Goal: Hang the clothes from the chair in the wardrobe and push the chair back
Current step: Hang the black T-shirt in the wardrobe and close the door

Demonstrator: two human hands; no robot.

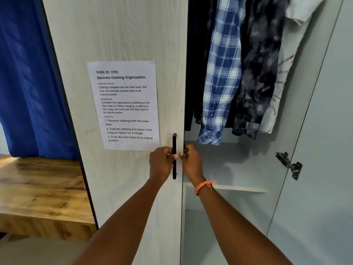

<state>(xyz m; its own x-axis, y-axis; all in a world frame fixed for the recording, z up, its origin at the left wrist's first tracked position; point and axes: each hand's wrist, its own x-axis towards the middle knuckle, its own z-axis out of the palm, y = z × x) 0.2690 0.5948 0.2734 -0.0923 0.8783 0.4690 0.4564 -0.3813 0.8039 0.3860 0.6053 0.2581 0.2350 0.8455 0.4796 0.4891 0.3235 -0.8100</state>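
Observation:
The wardrobe's left door [122, 35] stands closed, and its right door [324, 150] is swung open. My left hand [161, 163] grips the black vertical door handle [174, 142] on the left door. My right hand [191, 161] sits just right of the handle, its fingers curled round the free edge of that same door. Inside hang a blue plaid shirt [221, 73], a dark mottled shirt [259, 73], a white shirt [294, 54] and a black garment [194, 64]. The chair is out of view.
A task sheet [126, 104] is taped to the left door. A shelf [229, 187] runs below the hanging clothes. A metal hinge [289, 165] sits on the open door. To the left are a blue curtain [28, 83] and a wooden surface [38, 188].

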